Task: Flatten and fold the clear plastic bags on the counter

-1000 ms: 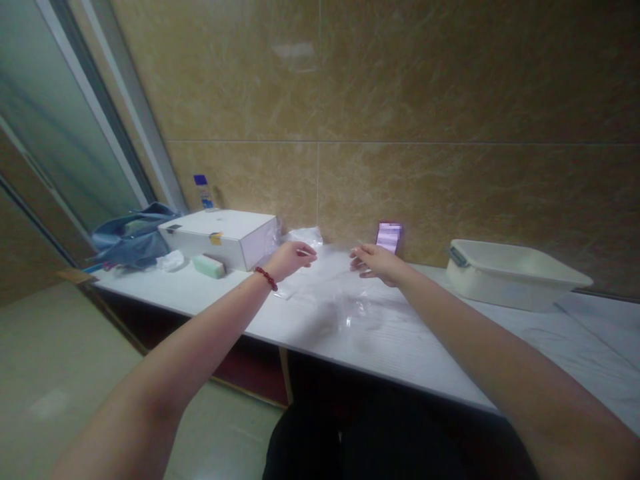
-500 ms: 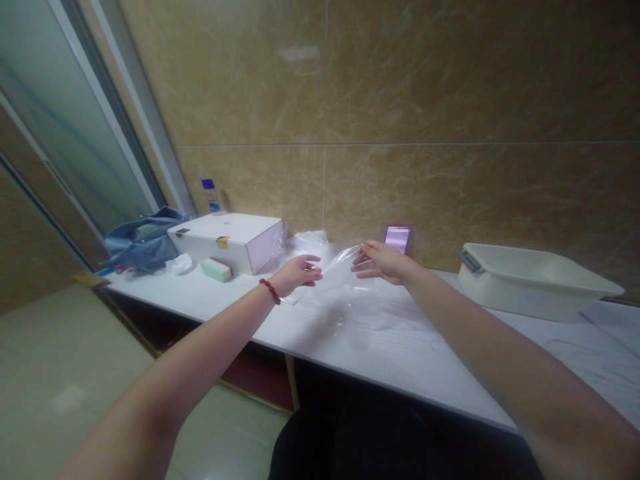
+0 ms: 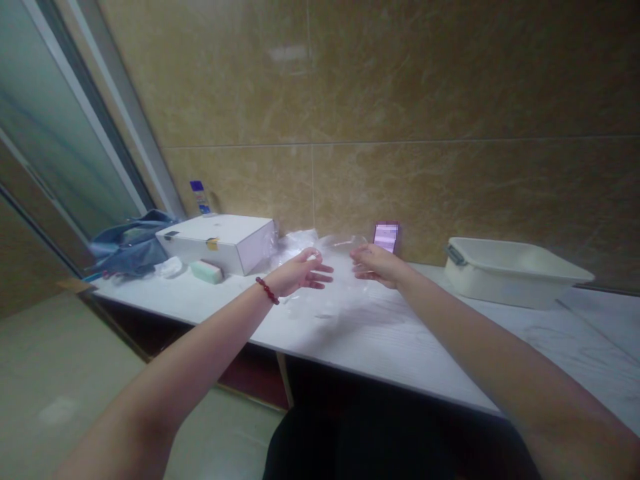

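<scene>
Between my two hands, above the counter, hangs a clear plastic bag (image 3: 340, 272), thin and see-through, so its outline is hard to follow. At its left side is my left hand (image 3: 299, 273), thumb and forefinger closed at the bag's edge while the other fingers stretch out. My right hand (image 3: 379, 265) pinches the bag's right side near the top, its lower fingers loosely curved. A crumpled clear wrapper (image 3: 299, 241) lies behind my left hand. Just beyond my right hand, a phone (image 3: 386, 237) with a lit screen leans against the wall.
On the left of the white counter (image 3: 425, 347) stand a white box (image 3: 200, 248), a green-and-white sponge (image 3: 206, 271), crumpled white tissue (image 3: 169, 267), blue cloth (image 3: 131, 248) and a blue-capped bottle (image 3: 200, 198). A cream basin (image 3: 500, 283) sits at the right. Tiled wall rises behind.
My left hand has moved slightly right and turned, its fingers reaching further out. The bag's upper edge now spreads wider between my hands. The view has shifted a little to the right.
</scene>
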The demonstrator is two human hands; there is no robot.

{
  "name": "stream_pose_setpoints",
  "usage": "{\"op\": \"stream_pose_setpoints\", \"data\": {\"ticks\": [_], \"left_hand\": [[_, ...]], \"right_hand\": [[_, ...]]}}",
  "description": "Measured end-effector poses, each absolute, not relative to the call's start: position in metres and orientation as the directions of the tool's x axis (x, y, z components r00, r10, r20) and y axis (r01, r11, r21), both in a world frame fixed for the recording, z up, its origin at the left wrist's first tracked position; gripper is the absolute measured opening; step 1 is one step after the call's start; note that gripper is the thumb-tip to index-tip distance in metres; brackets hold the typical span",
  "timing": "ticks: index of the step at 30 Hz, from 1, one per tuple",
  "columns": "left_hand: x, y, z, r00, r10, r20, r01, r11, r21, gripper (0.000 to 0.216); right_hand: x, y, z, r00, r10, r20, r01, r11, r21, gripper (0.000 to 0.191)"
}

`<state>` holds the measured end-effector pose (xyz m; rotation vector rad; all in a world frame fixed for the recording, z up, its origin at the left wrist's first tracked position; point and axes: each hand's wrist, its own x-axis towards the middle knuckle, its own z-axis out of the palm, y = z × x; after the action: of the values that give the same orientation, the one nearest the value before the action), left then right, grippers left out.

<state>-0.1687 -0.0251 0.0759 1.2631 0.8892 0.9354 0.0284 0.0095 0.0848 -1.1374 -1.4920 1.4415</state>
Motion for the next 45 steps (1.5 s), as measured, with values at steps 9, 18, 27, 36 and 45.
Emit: {"op": "stream_pose_setpoints", "data": {"ticks": [9,18,27,36,45], "left_hand": [[-0.152,-0.023,0.077,0.307,0.950,-0.047,0.067,0.027,0.997,0.045],[-0.132,-0.019,0.078,0.426,0.904,0.013,-0.033,0.001,0.999,0.036],[-0.125,-0.018,0.087,0.466,0.883,-0.052,0.036,0.039,0.999,0.032],[-0.110,-0.016,0.092,0.536,0.841,-0.078,-0.001,0.093,0.996,0.036],[-0.100,-0.020,0.096,0.452,0.888,-0.083,0.157,0.013,0.988,0.046]], "right_hand": [[0.054,0.013,0.076,-0.301,0.938,0.169,0.289,0.259,-0.921,0.035],[0.069,0.007,0.078,-0.083,0.996,0.023,0.292,0.046,-0.955,0.043],[0.093,0.013,0.087,-0.219,0.970,-0.103,0.379,-0.012,-0.925,0.017],[0.085,0.001,0.097,-0.240,0.970,-0.027,0.107,-0.001,-0.994,0.020],[0.110,-0.001,0.091,-0.299,0.937,0.183,0.496,0.316,-0.809,0.042]]}}
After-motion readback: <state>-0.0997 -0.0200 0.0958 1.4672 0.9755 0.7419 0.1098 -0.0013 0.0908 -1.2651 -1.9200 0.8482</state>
